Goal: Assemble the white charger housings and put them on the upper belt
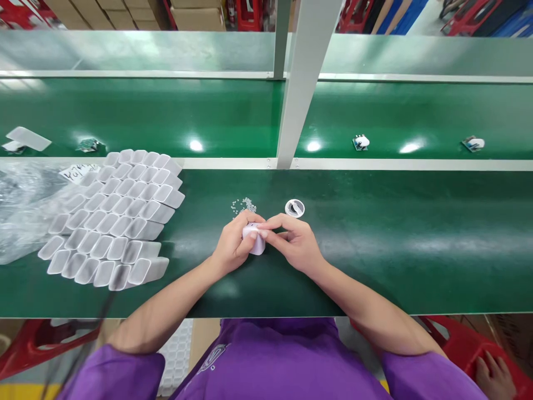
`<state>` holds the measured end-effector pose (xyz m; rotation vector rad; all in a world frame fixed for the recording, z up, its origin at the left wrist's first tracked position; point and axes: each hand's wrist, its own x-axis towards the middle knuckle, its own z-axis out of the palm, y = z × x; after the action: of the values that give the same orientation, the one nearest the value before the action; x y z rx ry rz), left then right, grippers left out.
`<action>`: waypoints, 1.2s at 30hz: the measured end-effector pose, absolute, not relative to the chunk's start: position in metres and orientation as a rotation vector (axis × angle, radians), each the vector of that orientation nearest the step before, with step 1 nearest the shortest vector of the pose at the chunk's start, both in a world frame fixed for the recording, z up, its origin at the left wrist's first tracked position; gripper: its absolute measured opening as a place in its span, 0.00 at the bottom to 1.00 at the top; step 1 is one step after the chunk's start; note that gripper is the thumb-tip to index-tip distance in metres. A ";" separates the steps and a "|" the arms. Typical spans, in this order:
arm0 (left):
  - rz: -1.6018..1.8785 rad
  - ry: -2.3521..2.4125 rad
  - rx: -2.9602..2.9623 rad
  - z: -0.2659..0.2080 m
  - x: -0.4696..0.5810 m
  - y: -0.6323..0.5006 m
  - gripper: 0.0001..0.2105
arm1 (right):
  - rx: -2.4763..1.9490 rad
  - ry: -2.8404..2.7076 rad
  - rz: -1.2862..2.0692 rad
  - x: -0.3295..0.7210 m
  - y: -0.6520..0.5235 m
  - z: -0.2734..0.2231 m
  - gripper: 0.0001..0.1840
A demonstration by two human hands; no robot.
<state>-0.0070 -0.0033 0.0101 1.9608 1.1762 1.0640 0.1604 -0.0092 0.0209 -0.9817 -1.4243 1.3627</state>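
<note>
A small white plastic housing (258, 248) is gripped in my left hand (234, 242), just above the green table. My right hand (296, 242) reaches in from the other side, thumb and forefinger pinched together at the housing's top; whatever lies between those fingertips is too small to make out. Just beyond my left hand lies a scatter of tiny clear pieces (246, 204). Behind my right hand rests a round white part with a dark inside (295, 208).
Many white, open-ended plastic sleeves (112, 222) are stacked at the left, beside clear plastic bags (29, 205). On the green conveyor belt (187, 111) sit small circuit boards, one with a white dome (361, 142). A white metal post (302, 83) rises at the belt.
</note>
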 end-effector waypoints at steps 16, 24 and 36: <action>1.143 1.073 1.969 0.008 -0.010 -0.004 0.16 | -0.913 -1.398 1.382 0.161 -0.011 0.024 0.08; 1.157 1.064 1.997 0.007 -0.009 -0.004 0.16 | -0.914 -1.403 1.380 0.161 -0.011 0.024 0.07; 1.227 1.076 2.043 0.005 -0.007 -0.008 0.12 | -0.915 -1.499 1.228 0.160 -0.018 0.024 0.04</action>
<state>-0.0071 -0.0081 0.0055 2.0430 1.0762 1.2273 0.1596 -0.0179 0.0238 -0.9145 -1.4985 1.2277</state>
